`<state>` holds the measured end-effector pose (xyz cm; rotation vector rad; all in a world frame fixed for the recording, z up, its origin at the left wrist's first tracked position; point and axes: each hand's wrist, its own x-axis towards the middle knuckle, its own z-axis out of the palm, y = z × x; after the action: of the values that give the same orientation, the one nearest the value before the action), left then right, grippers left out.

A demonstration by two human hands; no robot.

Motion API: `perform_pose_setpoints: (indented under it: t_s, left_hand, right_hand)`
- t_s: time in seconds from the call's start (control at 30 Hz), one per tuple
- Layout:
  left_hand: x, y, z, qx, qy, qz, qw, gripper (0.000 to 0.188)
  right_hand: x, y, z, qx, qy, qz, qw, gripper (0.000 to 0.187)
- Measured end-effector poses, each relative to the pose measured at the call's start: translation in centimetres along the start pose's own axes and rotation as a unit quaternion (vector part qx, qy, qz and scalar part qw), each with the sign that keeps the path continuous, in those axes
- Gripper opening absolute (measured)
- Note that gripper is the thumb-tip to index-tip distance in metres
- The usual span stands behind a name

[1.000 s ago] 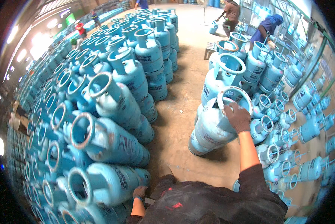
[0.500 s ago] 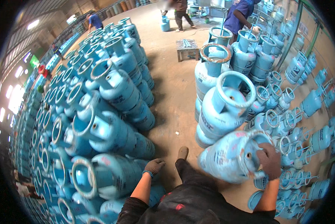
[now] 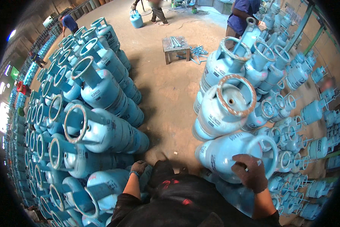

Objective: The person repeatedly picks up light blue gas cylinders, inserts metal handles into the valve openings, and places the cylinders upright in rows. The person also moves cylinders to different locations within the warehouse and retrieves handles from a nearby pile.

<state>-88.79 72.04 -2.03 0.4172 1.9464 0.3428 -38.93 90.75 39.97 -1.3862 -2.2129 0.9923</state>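
My right hand (image 3: 252, 172), in a dark brown knitted glove, is at the top of a light blue gas cylinder (image 3: 219, 157), just inside its ring-shaped collar. Its fingers are bent with gaps between them, and they hide the valve opening. Whether they press on the metal I cannot tell. My left hand (image 3: 139, 167), gloved alike, hangs low beside the left-hand stack with its fingers curled in and nothing visible in them. Nearest to it is a blue cylinder (image 3: 109, 181). Ahead of my right hand stands a cylinder with a rusty collar (image 3: 236, 77).
Stacked cylinders (image 3: 102, 89) line my left, with more rows (image 3: 315, 111) to the right. A low table (image 3: 176, 49) with blue metal pieces stands ahead on the brown floor. A person in blue (image 3: 240, 19) works at the right; another (image 3: 158, 11) is beside a cylinder (image 3: 136, 19).
I have moved forward between the stacks. My right hand has gone from the collar of a tilted cylinder to the cylinder ahead of it. My left hand's fingers have curled in.
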Motion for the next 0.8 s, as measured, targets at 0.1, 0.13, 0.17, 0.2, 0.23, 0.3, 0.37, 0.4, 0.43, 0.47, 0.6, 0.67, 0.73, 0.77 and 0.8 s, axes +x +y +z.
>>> perform_pose_setpoints:
  t_s: [0.1, 0.13, 0.17, 0.2, 0.23, 0.3, 0.37, 0.4, 0.43, 0.47, 0.6, 0.67, 0.73, 0.77, 0.8]
  left_hand:
    - [8.1, 4.3, -3.7, 0.504, 0.044, 0.372, 0.778, 0.039]
    - [10.5, 6.2, -5.0, 0.415, 0.026, 0.330, 0.847, 0.037]
    - [13.0, 8.5, -6.3, 0.359, -0.007, 0.268, 0.894, 0.036]
    - [15.2, 11.2, -7.5, 0.310, -0.035, 0.221, 0.924, 0.036]
    - [17.4, 14.1, -8.6, 0.308, -0.050, 0.183, 0.932, 0.038]
    - [21.2, 19.9, -11.9, 0.334, -0.070, 0.156, 0.927, 0.043]
    - [25.3, 26.1, -15.4, 0.525, -0.058, 0.229, 0.818, 0.046]
    - [27.0, 28.9, -17.2, 0.607, -0.072, 0.269, 0.744, 0.046]
    - [28.7, 31.7, -18.9, 0.711, -0.096, 0.299, 0.630, 0.046]
    - [29.8, 34.0, -20.8, 0.678, -0.092, 0.355, 0.638, 0.044]
    - [35.0, 43.6, -26.6, 0.620, -0.057, 0.367, 0.692, 0.040]
    - [37.6, 46.8, -28.5, 0.580, -0.053, 0.373, 0.722, 0.038]
    - [39.8, 49.2, -29.4, 0.561, -0.049, 0.378, 0.734, 0.036]
    - [40.7, 50.1, -29.9, 0.559, -0.053, 0.366, 0.742, 0.034]
    - [41.3, 50.8, -30.2, 0.591, -0.063, 0.338, 0.730, 0.033]
  right_hand:
    - [7.6, -1.1, 3.1, 0.005, 0.009, -0.009, 1.000, 0.032]
    - [10.4, -1.4, 4.1, 0.023, 0.030, -0.005, 0.999, 0.031]
    - [13.2, -1.6, 5.0, 0.007, 0.040, 0.003, 0.999, 0.031]
    - [16.1, -1.8, 5.6, -0.004, 0.052, 0.008, 0.999, 0.032]
    - [19.2, -2.0, 6.2, -0.016, 0.067, 0.011, 0.998, 0.032]
    - [25.0, -2.5, 7.9, -0.008, 0.123, 0.005, 0.992, 0.034]
    - [30.3, -2.0, 8.7, -0.023, 0.155, 0.006, 0.988, 0.036]
    - [32.3, -1.4, 9.1, -0.035, 0.157, 0.017, 0.987, 0.037]
    - [34.1, -0.7, 9.7, -0.042, 0.153, 0.036, 0.987, 0.038]
    - [35.8, 0.3, 10.8, -0.031, 0.181, 0.055, 0.981, 0.033]
    - [42.4, 6.5, 16.2, -0.177, 0.152, 0.081, 0.969, 0.022]
    - [45.3, 9.4, 19.1, -0.150, 0.129, 0.132, 0.971, 0.018]
    - [48.9, 12.2, 20.9, -0.006, 0.139, 0.305, 0.942, 0.010]
    - [51.2, 13.9, 21.1, -0.064, 0.132, 0.241, 0.959, 0.015]
    - [53.8, 15.5, 21.2, -0.120, 0.123, 0.173, 0.970, 0.022]
